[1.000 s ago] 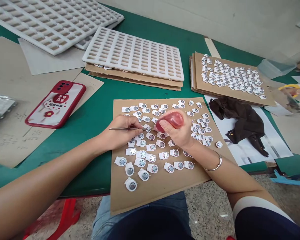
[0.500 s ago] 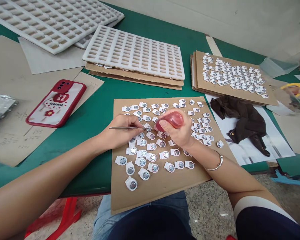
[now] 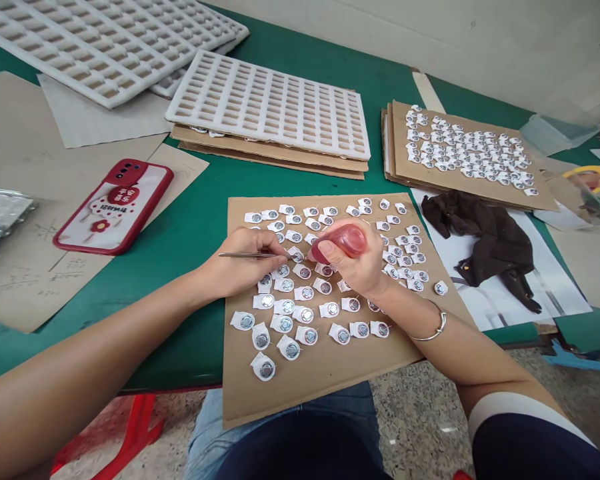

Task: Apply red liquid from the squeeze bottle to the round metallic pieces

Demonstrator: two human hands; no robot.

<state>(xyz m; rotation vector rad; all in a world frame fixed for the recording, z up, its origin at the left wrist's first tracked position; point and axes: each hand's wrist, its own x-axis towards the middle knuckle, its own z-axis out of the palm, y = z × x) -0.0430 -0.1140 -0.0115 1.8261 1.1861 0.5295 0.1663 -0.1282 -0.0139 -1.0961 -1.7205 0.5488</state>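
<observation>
A cardboard sheet [image 3: 300, 383] lies in front of me, bearing many small white tabbed pieces with round silver discs [image 3: 263, 367]. My left hand [image 3: 243, 261] is closed around thin metal tweezers [image 3: 245, 255], whose tip meets one of the pieces [image 3: 295, 254] near the middle of the sheet. My right hand [image 3: 363, 267] grips a red squeeze bottle [image 3: 349, 240], tilted with its narrow end pointing left and down at that same piece. Whether the nozzle touches the piece I cannot tell. Part of the rows behind my right hand is hidden.
White foam trays with slots [image 3: 275, 107] stand at the back left, one on cardboard. A phone in a red case [image 3: 114, 208] lies on the left. At the right are a second loaded cardboard stack [image 3: 460, 180], dark gloves or cloth [image 3: 495, 247] and a clear plastic box [image 3: 560, 133].
Hardly anything differs. Both hands hold the same pose over the same piece, and the whole view has shifted by a tiny amount.
</observation>
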